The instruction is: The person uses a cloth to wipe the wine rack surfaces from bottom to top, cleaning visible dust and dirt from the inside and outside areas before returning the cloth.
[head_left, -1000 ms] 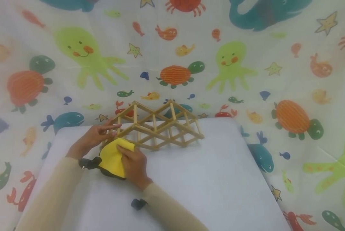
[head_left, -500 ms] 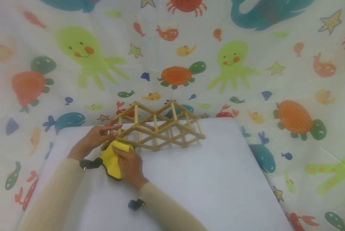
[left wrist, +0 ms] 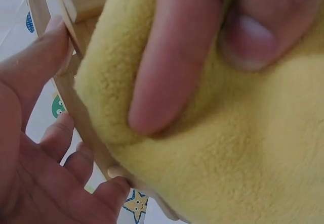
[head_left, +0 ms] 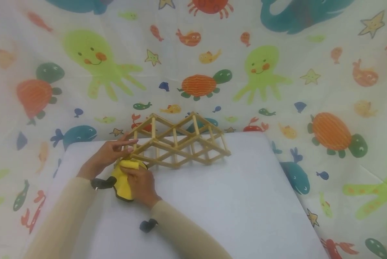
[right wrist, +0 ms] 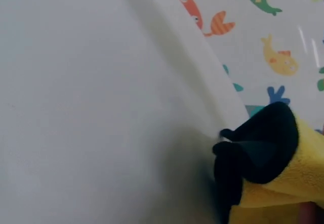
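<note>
Here, cloth (head_left: 123, 185) at rack (head_left: 175, 138) edge — tabletop (head_left: 238, 201) rightward

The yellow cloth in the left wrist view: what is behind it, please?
Past the edge of the yellow cloth, part of the wooden rack shows, with printed backdrop beyond. Whatever lies directly behind the cloth is covered and cannot be seen.

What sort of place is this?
Probably a screened-off filming or work corner, though the wider room is out of view. A white backdrop printed with cartoon sea creatures hangs behind and beside a plain white table, where a pale wooden lattice rack rests.
</note>
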`<state>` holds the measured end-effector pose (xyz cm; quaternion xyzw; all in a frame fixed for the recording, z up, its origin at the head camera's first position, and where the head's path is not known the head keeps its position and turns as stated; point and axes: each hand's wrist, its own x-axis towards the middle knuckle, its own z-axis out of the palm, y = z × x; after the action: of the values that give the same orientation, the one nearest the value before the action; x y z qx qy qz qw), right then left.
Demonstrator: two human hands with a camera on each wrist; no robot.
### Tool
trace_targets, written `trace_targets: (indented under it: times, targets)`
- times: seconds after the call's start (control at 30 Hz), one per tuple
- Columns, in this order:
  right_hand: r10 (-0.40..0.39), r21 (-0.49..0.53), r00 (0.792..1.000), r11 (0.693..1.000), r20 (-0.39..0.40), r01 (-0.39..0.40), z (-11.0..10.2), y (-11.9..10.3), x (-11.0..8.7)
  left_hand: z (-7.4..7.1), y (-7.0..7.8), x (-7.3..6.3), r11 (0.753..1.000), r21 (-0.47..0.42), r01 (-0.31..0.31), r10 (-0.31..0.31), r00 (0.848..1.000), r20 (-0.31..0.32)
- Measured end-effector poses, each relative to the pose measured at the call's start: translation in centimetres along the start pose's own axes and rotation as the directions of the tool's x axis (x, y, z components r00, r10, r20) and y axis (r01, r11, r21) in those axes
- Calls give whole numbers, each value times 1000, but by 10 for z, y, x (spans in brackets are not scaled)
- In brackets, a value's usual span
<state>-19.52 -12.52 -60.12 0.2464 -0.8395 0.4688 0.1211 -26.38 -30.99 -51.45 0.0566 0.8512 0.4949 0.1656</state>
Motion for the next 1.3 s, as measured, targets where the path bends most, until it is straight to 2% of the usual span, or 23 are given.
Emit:
trace_targets:
  times: [0.07, 0.13, 0.2, 0.27, 0.33, 0.4, 0.53, 0.63, 0.73, 0.8, 0.87, 0.93, 1.03, 1.1, 1.2, 1.3]
  targets:
    - [-7, -23, 999, 1000, -35, 6, 0, 1, -1, 0, -1, -1, 1000, -1, -1, 1, 1000, -2]
    - [-28, -14, 991, 1000, -128, 26, -1, 1, -3, -1, -1, -1, 1000, -2, -1, 1, 1000, -1]
    - [-49, 7, 968, 999, -245, 52, -4, 0, -4, -1, -1, -2, 1000, -1, 0, 0, 1000, 3]
    - [-75, 34, 936, 995, -345, 92, -6, -2, -5, -2, 0, -3, 1000, 1, 2, -2, 1000, 8]
    - [-105, 40, 915, 991, -389, 130, -8, -3, -4, -3, 0, -3, 1000, 2, 2, -2, 1000, 9]
    - [-127, 30, 918, 988, -375, 149, -7, -4, -3, -4, 1, -3, 1000, -2, 0, 0, 1000, 6]
    - [-89, 24, 960, 995, -265, 99, -1, -3, -1, -3, 0, -2, 1000, -9, -5, 5, 1000, 8]
    - [-24, 36, 990, 999, -139, 29, 4, -3, -1, -2, -1, -1, 1000, 16, -12, 12, 1000, 10]
    - [25, 55, 1000, 998, -11, -24, 6, -3, -3, -1, -2, 0, 999, 41, -14, 14, 1000, 5]
    - [37, 54, 999, 998, 28, -39, 7, -2, -4, -2, -2, 0, 999, 40, -19, 19, 1000, 2]
    - [37, 37, 999, 999, -13, -37, 7, 0, -6, -1, -3, 0, 999, 27, -18, 18, 1000, 3]
    - [31, 49, 993, 998, -113, -25, 5, 1, -7, -1, -2, 0, 999, 32, -12, 12, 1000, 5]
    - [9, 96, 959, 995, -283, 19, 0, -1, -8, 0, 0, -1, 999, 33, -5, 5, 1000, 2]
    - [-16, 119, 940, 991, -341, 60, -4, -3, -6, 0, 1, -2, 999, 29, -13, 13, 1000, -3]
    - [-69, 76, 939, 992, -337, 100, -6, -6, -4, 0, 0, -3, 1000, -7, -29, 29, 1000, -7]
    - [-53, 43, 973, 997, -225, 64, -4, -7, -2, 2, -3, -2, 999, -21, -40, 40, 999, -3]
